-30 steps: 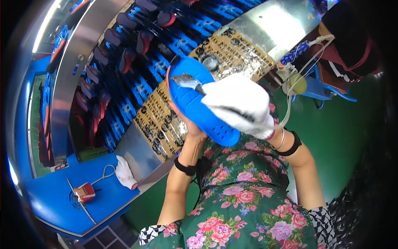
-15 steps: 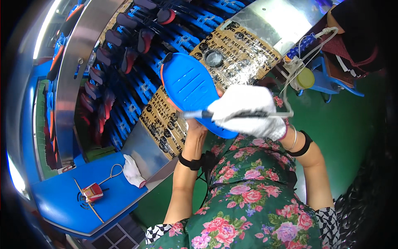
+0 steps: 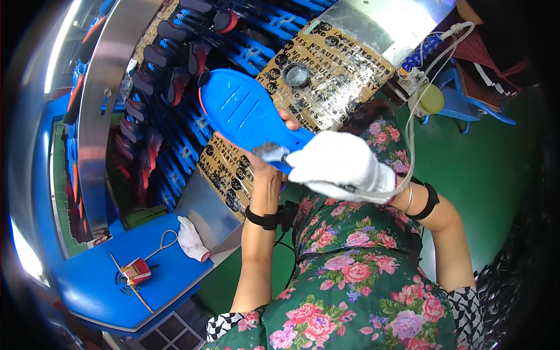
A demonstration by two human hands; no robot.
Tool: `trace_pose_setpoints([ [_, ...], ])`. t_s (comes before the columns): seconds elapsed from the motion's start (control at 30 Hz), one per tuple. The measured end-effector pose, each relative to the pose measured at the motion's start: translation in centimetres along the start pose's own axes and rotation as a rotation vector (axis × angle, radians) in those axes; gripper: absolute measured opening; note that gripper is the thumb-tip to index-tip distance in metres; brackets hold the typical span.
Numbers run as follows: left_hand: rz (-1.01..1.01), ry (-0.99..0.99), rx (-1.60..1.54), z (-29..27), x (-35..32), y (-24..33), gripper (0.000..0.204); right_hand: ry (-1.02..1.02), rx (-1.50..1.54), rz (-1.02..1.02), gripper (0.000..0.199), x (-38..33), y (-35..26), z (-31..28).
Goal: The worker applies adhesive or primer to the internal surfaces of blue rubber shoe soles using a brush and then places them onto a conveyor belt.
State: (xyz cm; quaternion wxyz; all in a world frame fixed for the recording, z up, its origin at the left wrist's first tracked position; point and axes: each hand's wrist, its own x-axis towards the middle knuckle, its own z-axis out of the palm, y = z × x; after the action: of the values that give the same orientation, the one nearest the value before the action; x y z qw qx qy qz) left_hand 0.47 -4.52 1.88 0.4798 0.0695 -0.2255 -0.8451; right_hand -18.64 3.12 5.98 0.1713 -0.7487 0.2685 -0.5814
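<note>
Blue sole (image 3: pixel 239 108) held up by bare L hand (image 3: pixel 261 163), fingers gripping its edges. Gloved R hand (image 3: pixel 341 166) closed round brush (image 3: pixel 271 153), bristles at sole's edge nr narrow end. Behind: taped cardbd (image 3: pixel 332 64) on metal bench (image 3: pixel 376 23), w/ round dish (image 3: pixel 296 76). Blue table (image 3: pixel 87 274) to L w/ spare glove (image 3: pixel 191 239); green flr (image 3: pixel 466 163). Vs 1s ago: brush off wide end, sole shifted L.

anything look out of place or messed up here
I see no obvious spill or damage. One mild oddity: a lone white glove lies on the blue table at lower left, while the left hand, holding the blue shoe piece, is bare and the right hand is gloved.
</note>
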Motion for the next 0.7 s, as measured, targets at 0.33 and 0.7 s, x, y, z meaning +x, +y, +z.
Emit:
trace_pose_setpoints([
  [0.33, 0.041, -0.065, -0.128, -1.5, 0.4, 0.6, 0.116, 0.019, 0.152, 0.121, 0.016, -0.8, -0.7, -0.1],
  [0.7, -0.018, 0.025, -0.062, -2.0, 1.0, 2.4, 0.111, -0.05, 0.514, 0.33, 0.015, -1.6, -0.1, -0.1],
])
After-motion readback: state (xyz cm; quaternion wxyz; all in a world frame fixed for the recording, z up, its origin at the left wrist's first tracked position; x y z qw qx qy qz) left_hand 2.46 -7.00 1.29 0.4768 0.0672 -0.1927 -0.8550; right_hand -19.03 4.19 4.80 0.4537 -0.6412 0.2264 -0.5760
